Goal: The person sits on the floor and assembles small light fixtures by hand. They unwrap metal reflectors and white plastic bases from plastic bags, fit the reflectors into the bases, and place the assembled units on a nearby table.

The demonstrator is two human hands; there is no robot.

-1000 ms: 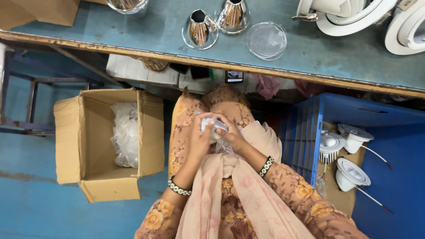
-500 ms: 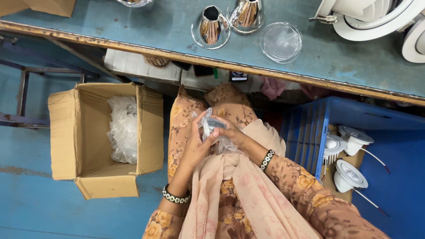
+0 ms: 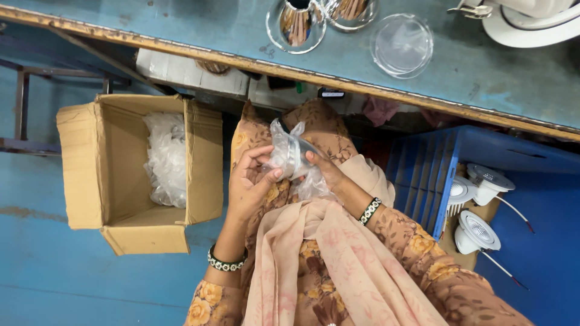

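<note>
Over my lap, both hands hold a small clear plastic bag (image 3: 289, 154) with a round clear part inside it. My left hand (image 3: 249, 187) grips the bag from the left, thumb and fingers pressed on the plastic. My right hand (image 3: 329, 172) pinches it from the right side. The bag's crumpled top sticks up between the two hands. Each wrist wears a beaded bracelet.
An open cardboard box (image 3: 121, 169) with several clear plastic bags stands on the blue floor at left. A blue crate (image 3: 435, 181) at right holds white lamp fittings (image 3: 477, 229). The blue workbench (image 3: 181, 24) above carries shiny reflector cones (image 3: 296, 24), a clear round lens (image 3: 402, 45) and white lamp housings (image 3: 531, 21).
The view has shifted slightly. My hands have turned the bagged part, and the bag's loose top now stands up more between them.
</note>
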